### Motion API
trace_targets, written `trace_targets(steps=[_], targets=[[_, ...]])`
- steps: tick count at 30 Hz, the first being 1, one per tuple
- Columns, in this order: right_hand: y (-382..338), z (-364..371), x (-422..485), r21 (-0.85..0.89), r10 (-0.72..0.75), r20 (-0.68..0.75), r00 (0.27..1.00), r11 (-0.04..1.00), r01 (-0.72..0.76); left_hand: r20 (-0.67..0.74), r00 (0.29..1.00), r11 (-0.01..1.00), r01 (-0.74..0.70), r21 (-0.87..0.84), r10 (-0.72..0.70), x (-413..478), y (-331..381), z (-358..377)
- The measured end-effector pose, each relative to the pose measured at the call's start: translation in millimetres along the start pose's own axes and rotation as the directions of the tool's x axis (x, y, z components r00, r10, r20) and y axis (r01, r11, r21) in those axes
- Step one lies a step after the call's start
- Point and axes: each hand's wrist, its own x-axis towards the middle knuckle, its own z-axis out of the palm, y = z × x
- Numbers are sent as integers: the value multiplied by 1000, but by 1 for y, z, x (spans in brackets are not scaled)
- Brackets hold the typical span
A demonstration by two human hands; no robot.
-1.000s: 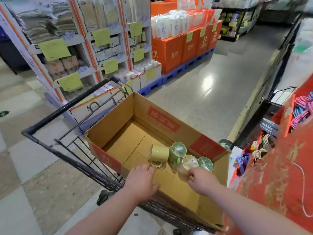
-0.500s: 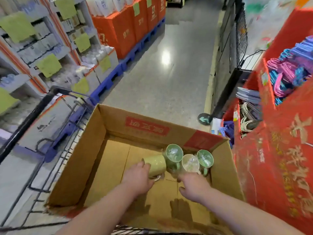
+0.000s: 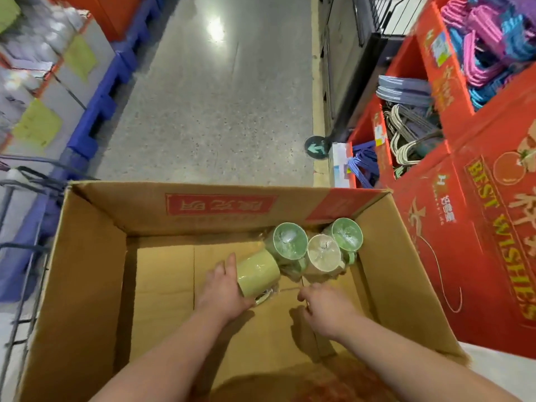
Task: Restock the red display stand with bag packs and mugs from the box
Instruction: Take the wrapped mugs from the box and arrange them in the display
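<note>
An open cardboard box [image 3: 87, 285] rests in a shopping trolley. Inside it, several plastic-wrapped mugs cluster at the far right: a yellow-green mug [image 3: 256, 274] lying on its side, a green mug [image 3: 288, 240], a cream mug [image 3: 323, 253] and another green mug [image 3: 346, 235]. My left hand [image 3: 223, 288] grips the yellow-green mug from its base end. My right hand [image 3: 327, 307] is low in the box just in front of the cream mug, fingers curled, apparently pinching its plastic wrap. The red display stand [image 3: 478, 227] stands to the right of the box.
The stand's compartments hold pink and blue hangers [image 3: 490, 44], grey and white hangers [image 3: 412, 132] and blue bag packs [image 3: 362, 163]. The trolley's black frame [image 3: 26, 181] is at the left. A blue pallet [image 3: 98, 111] with boxed stock lines the left side of the aisle floor [image 3: 217, 111].
The view has swung down and right over the box. My left hand has closed round the yellow-green mug; my right hand has drawn slightly back from the cream mug.
</note>
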Motion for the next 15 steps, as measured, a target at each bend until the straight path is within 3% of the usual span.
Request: trace_targets(steps=[4, 15], targets=[[4, 13, 6, 60, 29, 31, 999, 998, -31, 29, 999, 1000, -16, 25, 15, 11, -4, 11], [-3, 19, 10, 193, 35, 19, 999, 980, -38, -2, 999, 975, -39, -220, 40, -11, 2, 10]])
